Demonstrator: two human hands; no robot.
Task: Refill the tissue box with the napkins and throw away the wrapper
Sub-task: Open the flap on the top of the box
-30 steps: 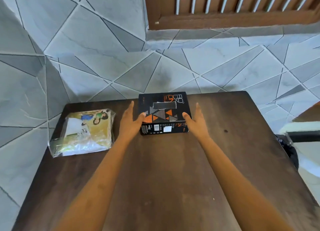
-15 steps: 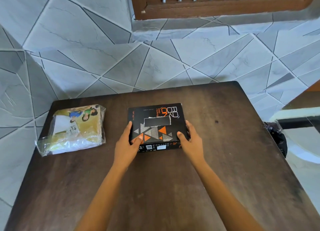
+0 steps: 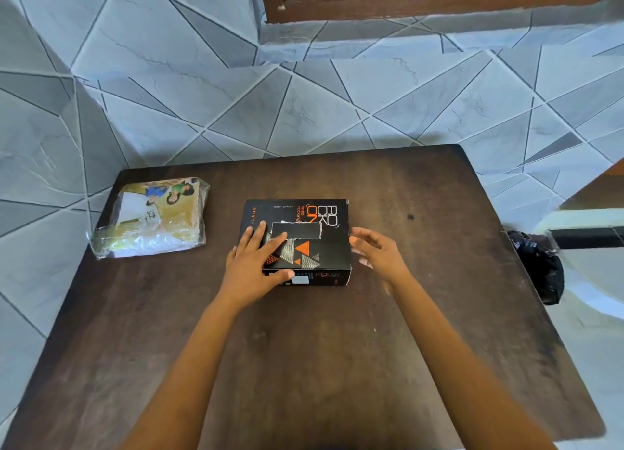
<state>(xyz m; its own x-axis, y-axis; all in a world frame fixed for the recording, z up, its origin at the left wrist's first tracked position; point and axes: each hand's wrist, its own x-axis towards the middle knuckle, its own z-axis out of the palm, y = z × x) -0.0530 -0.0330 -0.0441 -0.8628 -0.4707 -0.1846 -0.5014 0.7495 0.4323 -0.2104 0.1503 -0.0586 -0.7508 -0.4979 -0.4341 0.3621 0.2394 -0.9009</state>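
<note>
On the dark wooden counter, the left hand lay flat on the black tissue box, fingers straight across its lid, thumb at the front edge. The right hand, blurred, hovered loosely spread just beside the box's right side, holding nothing. The wrapped napkin pack lay well apart to the left, near the tiled wall.

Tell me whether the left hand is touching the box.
Touching. The head view shows the left hand lying on top of the box, fingers flat across it and thumb against the front face.
</note>
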